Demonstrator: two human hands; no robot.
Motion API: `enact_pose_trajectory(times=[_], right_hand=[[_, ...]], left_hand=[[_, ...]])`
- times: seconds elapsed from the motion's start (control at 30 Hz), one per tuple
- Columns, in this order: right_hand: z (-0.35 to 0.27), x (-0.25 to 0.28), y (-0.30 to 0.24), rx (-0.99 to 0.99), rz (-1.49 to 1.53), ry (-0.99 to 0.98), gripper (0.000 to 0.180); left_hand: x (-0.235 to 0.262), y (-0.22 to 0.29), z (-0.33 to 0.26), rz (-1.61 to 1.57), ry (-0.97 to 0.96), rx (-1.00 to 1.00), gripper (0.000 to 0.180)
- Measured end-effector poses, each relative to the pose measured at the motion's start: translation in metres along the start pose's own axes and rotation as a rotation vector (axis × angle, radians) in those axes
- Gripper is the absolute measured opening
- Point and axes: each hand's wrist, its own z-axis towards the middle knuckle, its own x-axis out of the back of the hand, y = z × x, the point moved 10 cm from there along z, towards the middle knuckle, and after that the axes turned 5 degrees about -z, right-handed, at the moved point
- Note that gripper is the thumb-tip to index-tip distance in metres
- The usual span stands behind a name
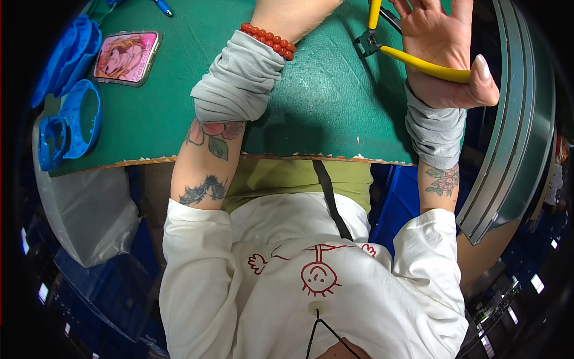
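1. Pliers (397,56) with yellow handles are sitting at the upper right, over the green table (329,107), head pointing left and handles spreading wide. Entries below are running left to right.
2. Blue plastic parts (72,57) are crowding the far left; a phone (127,58) with a pink picture is lying just beside them, and a blue pen (162,7) is lying by the top edge. All are presumably sitting there to stay out of the forearms' way.
3. Left hand (308,11): the forearm is slanting up and rightward, a red bead bracelet (270,40) circling the wrist. Fingers are falling outside the upper edge; whether they are holding anything, I cannot tell.
4. Right hand (439,42): the palm is facing the camera, fingers apart and pointing upward, not clamping. One handle is crossing the palm's heel, its end lying by the thumb, whose crook is probably steadying it.
5. Metal rail (508,131) is bordering the far right.
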Motion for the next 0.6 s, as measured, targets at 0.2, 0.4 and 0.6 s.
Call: enact_pose_trajectory(times=[0.2,0.4,0.6], right_hand=[[0.003,-0.014,-0.003,-0.051,-0.139,0.162,0.108],[-0.001,-0.005,0.005,-0.067,-0.295,0.297,0.109],[-0.002,-0.001,-0.001,0.036,-0.026,0.040,0.111]], left_hand=[[0.004,-0.001,-0.001,0.018,0.032,0.039,0.043],[0.015,0.002,-0.006,0.038,0.047,0.074,0.044],[0.003,0.000,-0.002,-0.022,0.024,0.060,0.044]])
